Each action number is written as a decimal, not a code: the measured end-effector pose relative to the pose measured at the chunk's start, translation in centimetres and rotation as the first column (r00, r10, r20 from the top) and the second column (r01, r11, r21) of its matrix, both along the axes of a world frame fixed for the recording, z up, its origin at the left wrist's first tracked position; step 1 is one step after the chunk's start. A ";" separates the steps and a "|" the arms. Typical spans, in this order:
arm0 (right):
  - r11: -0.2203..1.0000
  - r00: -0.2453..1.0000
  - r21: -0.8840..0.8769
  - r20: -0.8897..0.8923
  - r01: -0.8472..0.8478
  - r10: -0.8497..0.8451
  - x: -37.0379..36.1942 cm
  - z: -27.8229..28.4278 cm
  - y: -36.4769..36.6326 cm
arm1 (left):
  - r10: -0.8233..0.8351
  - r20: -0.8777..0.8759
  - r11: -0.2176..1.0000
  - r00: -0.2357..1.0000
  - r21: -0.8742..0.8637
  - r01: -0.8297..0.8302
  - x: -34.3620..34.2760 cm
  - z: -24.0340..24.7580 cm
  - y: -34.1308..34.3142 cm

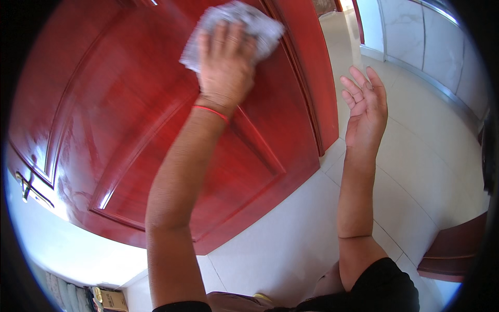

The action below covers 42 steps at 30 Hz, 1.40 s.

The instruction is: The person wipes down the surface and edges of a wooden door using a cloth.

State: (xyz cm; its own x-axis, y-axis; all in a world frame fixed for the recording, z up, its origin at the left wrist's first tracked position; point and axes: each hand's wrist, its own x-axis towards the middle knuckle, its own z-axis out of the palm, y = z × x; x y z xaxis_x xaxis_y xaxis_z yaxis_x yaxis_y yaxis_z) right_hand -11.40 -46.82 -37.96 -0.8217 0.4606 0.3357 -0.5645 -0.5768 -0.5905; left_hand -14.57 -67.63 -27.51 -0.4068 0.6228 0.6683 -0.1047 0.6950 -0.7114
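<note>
A glossy red wooden door (171,119) with raised panels fills the left and middle of the head view. My left hand (226,65), a red string round its wrist, presses a light grey cloth (267,32) against the door's upper part. The fingers lie over the cloth and are slightly blurred. My right hand (366,104) is raised in the air beyond the door's right edge, its fingers apart and holding nothing. A metal door handle (26,187) shows at the far left of the door.
Pale floor tiles (296,234) run below and right of the door. A tiled wall (442,47) stands at the upper right. A dark red wooden piece (455,249) juts in at the lower right. At the lower left are a cardboard box (112,300) and folded fabrics (67,291).
</note>
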 end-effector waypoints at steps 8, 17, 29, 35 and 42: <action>0.999 0.999 0.016 0.007 -0.051 0.051 -0.4 -0.7 -0.8 | -0.028 -0.203 0.994 0.979 0.099 0.049 2.0 4.7 -1.8; 0.990 0.988 0.062 -0.080 -0.124 0.129 0.0 -1.0 -2.4 | -0.079 0.074 0.997 0.994 0.012 0.079 4.8 -0.8 -4.9; 0.977 0.986 0.140 -0.019 -0.161 0.165 -1.0 -2.2 -3.8 | 0.082 -0.259 0.965 0.962 0.263 -0.011 17.8 3.2 -15.9; 0.962 0.982 0.203 0.003 -0.185 0.188 -0.6 -2.6 -6.2 | 0.129 -0.362 0.938 0.923 0.347 0.005 24.0 4.9 -21.3; 0.911 0.956 0.291 0.074 -0.292 0.283 0.1 -3.4 -9.0 | 0.287 -0.459 0.839 0.841 0.545 0.011 33.6 5.0 -30.9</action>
State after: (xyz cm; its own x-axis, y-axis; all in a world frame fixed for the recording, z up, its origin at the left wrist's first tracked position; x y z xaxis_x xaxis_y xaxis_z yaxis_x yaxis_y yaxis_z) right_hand -11.28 -55.78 -41.36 -0.9152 0.0864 0.3935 -0.3802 -0.5084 -0.7726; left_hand 19.00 -98.51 -22.49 0.0271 0.0962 0.9950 -0.4655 0.8820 -0.0726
